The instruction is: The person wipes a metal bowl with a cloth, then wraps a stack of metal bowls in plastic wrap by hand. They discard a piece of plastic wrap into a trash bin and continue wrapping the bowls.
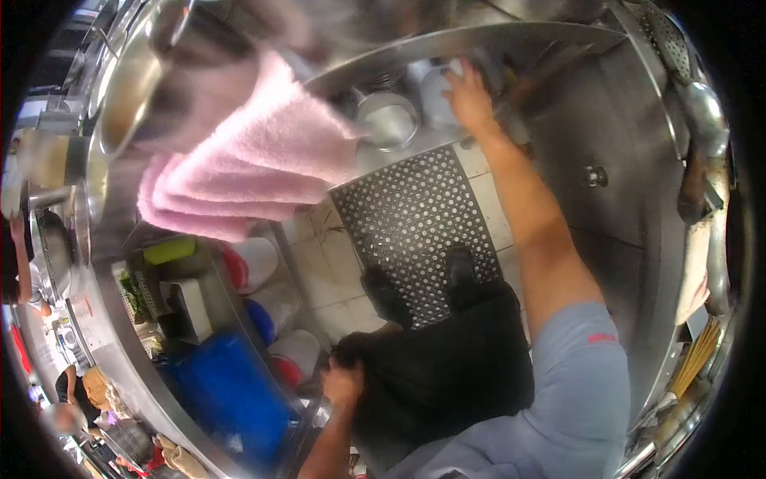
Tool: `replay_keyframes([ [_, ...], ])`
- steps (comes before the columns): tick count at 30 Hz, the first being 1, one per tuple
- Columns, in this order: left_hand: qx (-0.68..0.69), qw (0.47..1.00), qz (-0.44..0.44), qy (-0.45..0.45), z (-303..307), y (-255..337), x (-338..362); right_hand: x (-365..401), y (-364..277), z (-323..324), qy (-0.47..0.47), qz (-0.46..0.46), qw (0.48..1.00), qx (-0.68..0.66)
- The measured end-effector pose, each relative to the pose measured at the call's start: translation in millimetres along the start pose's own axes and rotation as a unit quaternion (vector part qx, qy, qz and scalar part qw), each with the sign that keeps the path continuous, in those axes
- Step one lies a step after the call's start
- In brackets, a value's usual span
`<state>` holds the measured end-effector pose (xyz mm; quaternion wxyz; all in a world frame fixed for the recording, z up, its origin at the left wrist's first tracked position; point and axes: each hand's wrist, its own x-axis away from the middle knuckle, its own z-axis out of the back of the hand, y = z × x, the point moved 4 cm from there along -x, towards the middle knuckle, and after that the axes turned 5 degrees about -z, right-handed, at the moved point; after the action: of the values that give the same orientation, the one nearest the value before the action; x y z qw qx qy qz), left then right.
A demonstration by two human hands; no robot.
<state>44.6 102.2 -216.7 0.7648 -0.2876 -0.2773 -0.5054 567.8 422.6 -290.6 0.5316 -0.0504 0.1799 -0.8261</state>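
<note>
My right hand (471,97) reaches down to a low metal shelf, its fingers bent over the edge of a white container (436,97). Beside that container stands a round metal pot (388,121) with something white in it. My left hand (343,383) is low at the edge of the black apron (439,375), close to my leg. Its fingers look curled, and anything inside them is hidden. A pink towel (263,152) hangs large and near the camera, covering part of the shelf's left side.
Below me lies a perforated black mat (415,223) on a tiled floor (335,271). On the left are a blue lid or board (231,399) and several white containers with red or blue parts (254,263). Ladles (704,120) hang at the right. A person (70,391) is at far left.
</note>
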Motion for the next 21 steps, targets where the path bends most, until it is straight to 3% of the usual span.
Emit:
replay_keyframes([
  [4,0.026,1.000,0.006,0.016,-5,-14,-3,-14,-10,3,0.037,-0.030,0.999,0.007],
  [5,0.026,0.999,0.004,0.021,-6,-17,-2,-14,-14,5,0.018,-0.059,0.995,0.074],
  [8,0.067,0.998,0.013,0.005,-18,-32,-7,-17,-65,40,0.094,-0.090,0.984,0.119],
  [10,0.066,0.997,0.027,-0.011,-10,-26,0,-63,-73,22,0.014,-0.038,0.998,-0.057],
  [12,0.054,0.998,0.030,-0.010,-13,-29,-1,-85,-94,23,-0.039,-0.073,0.972,-0.218],
  [15,0.030,0.999,0.011,0.011,-37,-49,-10,-99,-110,29,-0.082,-0.140,0.891,-0.424],
  [18,0.047,0.999,-0.002,0.003,-37,-51,-7,-77,-108,32,-0.109,-0.214,0.724,-0.647],
  [21,0.082,0.996,-0.010,-0.028,-31,-36,-11,-34,-109,37,-0.135,-0.273,0.596,-0.743],
])
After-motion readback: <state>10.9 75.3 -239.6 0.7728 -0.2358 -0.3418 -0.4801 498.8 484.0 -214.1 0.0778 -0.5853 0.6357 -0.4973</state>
